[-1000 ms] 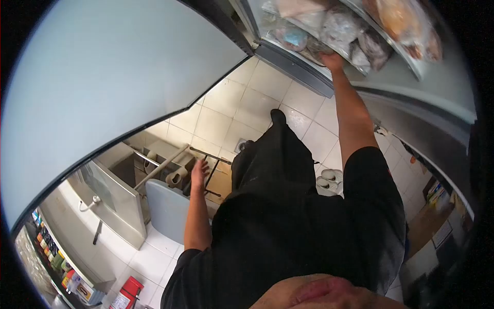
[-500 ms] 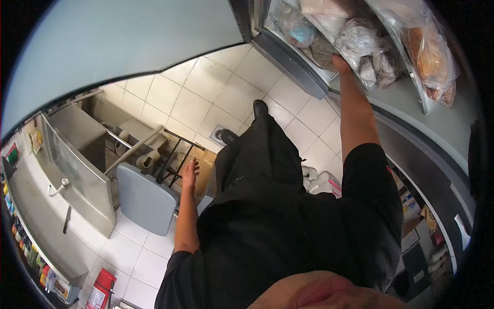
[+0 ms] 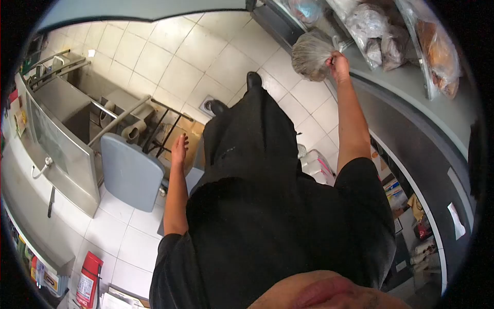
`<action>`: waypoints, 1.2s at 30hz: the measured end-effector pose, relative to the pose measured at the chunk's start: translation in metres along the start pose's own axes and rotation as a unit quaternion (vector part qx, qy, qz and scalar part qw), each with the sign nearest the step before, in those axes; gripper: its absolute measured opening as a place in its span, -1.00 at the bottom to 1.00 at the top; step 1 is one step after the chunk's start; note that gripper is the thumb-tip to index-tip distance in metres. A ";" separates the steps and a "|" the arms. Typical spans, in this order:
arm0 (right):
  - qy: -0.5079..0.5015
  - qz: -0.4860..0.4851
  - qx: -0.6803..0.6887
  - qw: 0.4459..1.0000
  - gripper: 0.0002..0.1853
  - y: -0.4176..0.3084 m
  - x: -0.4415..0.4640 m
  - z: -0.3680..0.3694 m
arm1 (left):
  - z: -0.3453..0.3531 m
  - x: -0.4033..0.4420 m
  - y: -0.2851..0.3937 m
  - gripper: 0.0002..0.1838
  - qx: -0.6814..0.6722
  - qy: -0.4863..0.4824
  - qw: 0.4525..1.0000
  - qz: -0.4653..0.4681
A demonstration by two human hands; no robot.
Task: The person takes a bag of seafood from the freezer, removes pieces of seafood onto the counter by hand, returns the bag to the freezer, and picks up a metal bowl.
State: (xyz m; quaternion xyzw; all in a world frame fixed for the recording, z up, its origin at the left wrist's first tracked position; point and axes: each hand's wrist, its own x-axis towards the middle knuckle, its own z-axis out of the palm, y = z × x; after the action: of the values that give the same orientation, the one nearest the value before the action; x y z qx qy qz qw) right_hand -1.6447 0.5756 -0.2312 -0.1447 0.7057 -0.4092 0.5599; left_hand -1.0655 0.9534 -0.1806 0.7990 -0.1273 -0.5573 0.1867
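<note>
My right hand [image 3: 337, 67] is closed on the gathered neck of a clear plastic bag [image 3: 311, 55] with greyish-brown contents I cannot identify. The bag hangs just outside the open fridge, over its front edge. Behind it, the fridge shelves [image 3: 355, 35] hold several bagged items, among them a wrapped whitish bundle [image 3: 368, 20] and a bag with orange-brown contents [image 3: 436, 49]. My left hand [image 3: 179, 148] hangs at my side with its fingers apart, holding nothing. It is near the grey chair back [image 3: 131, 172].
The fridge door [image 3: 139, 9] stands open at the top. A steel sink unit [image 3: 67, 149] and a counter with a knife [image 3: 51, 202] lie to the left. A red fire extinguisher [image 3: 89, 279] is at lower left. White-wrapped packs [image 3: 316, 167] sit on the tiled floor [image 3: 188, 62] by my right side.
My right hand has drawn the plastic bag off the fridge shelf and out past the edge. The fridge door takes up less of the view. My left hand stays empty.
</note>
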 end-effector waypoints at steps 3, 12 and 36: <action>-0.026 0.041 0.012 0.999 -0.93 0.024 -0.033 -0.008 | -0.005 -0.006 -0.002 -0.41 0.004 -0.003 1.000 0.021; -0.099 0.012 -0.130 0.987 -0.94 -0.006 -0.124 -0.004 | -0.015 -0.010 -0.008 -0.43 -0.029 0.006 0.998 0.049; -0.682 -0.154 -0.321 0.639 -0.83 0.039 -0.341 0.355 | -0.059 -0.129 -0.024 -0.58 -0.155 0.252 0.931 0.215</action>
State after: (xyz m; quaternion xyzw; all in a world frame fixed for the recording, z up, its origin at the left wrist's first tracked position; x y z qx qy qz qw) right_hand -1.1995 0.6784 -0.0441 -0.6598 0.1782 -0.0220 0.7297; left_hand -1.0554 1.0370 -0.0637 0.8280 -0.1563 -0.2967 0.4495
